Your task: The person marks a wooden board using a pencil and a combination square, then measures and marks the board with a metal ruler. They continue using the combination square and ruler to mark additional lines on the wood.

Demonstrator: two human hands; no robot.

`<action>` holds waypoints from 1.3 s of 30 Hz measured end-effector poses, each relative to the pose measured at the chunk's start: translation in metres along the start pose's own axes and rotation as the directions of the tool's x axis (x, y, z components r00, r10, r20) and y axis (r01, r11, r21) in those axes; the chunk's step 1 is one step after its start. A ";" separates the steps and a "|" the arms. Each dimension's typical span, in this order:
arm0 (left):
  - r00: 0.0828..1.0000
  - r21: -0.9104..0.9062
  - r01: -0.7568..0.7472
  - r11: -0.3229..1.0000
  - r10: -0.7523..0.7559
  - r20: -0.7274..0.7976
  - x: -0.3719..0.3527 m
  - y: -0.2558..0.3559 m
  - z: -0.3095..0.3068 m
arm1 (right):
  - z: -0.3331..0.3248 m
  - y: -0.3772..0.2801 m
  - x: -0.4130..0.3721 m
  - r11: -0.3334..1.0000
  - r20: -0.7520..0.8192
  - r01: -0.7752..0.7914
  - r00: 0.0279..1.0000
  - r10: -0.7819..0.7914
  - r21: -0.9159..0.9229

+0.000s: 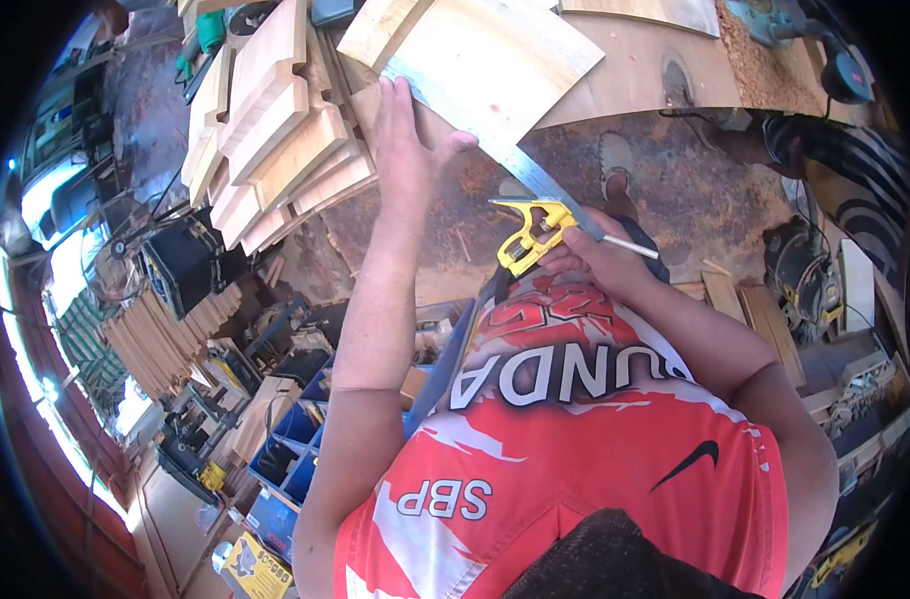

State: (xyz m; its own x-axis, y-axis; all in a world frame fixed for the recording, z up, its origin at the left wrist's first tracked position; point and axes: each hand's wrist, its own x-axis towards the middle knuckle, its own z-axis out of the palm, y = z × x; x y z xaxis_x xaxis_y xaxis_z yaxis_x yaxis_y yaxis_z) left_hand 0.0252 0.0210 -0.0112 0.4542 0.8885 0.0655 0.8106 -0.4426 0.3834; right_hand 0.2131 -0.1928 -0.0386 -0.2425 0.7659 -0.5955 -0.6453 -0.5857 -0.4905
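Note:
A pale wooden board lies at the top centre, with the steel blade of a combination square across its near edge. My left hand is open, its fingertips at the blade's far end and its thumb spread near the board's edge. My right hand is closed around the square's yellow head, close to my shirt. A thin white stick, perhaps a pencil, pokes out from the same hand. Part of the right hand's grip is hidden.
Notched wooden pieces are stacked left of the board. Blue bins and thin wood strips lie lower left. A power tool sits at the right. Another person's foot shows beyond the square, with wood shavings at upper right.

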 end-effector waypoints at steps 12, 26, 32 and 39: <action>0.994 0.042 0.045 0.998 -0.049 0.102 0.004 0.007 -0.009 | -0.004 0.003 0.002 1.000 0.022 -0.004 1.000 0.004 0.015; 0.960 0.198 0.068 0.978 -0.119 0.255 0.013 0.026 -0.034 | -0.041 -0.034 0.001 0.887 0.099 0.072 0.995 -0.030 -0.456; 0.950 0.229 0.087 0.970 -0.150 0.274 0.016 0.030 -0.035 | -0.064 -0.133 -0.008 0.663 0.312 0.430 0.902 -0.297 -0.613; 0.932 0.298 0.094 0.950 -0.189 0.309 0.018 0.037 -0.042 | 0.059 -0.172 0.121 0.359 0.419 0.676 0.703 -0.574 -0.643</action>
State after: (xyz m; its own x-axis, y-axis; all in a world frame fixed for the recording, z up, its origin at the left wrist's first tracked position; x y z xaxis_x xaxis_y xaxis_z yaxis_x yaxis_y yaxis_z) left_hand 0.0478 0.0261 0.0431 0.3841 0.8744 -0.2965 0.9229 -0.3729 0.0960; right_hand 0.2524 0.0162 0.0110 -0.1038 0.9861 0.1294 0.0702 0.1370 -0.9881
